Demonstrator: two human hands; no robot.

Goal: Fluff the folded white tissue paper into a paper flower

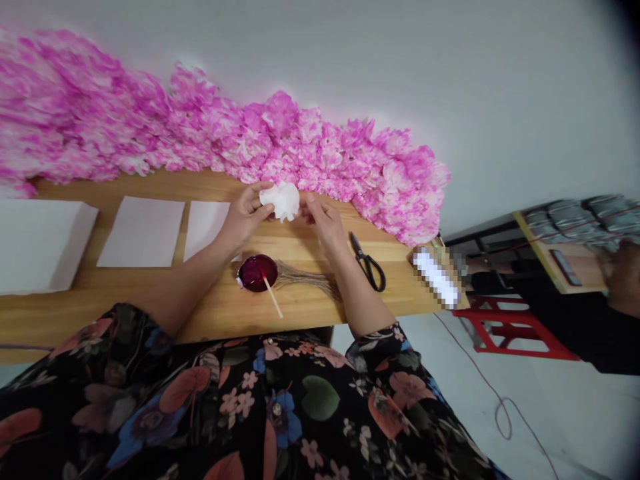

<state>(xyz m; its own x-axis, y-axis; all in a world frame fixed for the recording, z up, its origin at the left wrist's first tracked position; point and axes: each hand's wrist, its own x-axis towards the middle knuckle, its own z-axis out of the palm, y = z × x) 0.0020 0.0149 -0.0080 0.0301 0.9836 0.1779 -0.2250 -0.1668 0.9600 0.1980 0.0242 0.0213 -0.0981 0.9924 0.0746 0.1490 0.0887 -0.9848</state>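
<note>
A white ruffled paper flower is held up over the wooden table, between my two hands. My left hand pinches its left edge between thumb and fingers. At its right side, my right hand has its fingers closed at the flower's edge; the fingertips are partly hidden behind it. Below the hands sits a bowl of dark magenta liquid with a pale stick leaning out of it. Thin brown stems lie in a bundle between the bowl and my right forearm.
Pink-and-white flowers are heaped along the wall. White paper sheets and a thick white stack lie at left. Black-handled scissors rest right of my forearm. Farther right are a red stool and another person's arm.
</note>
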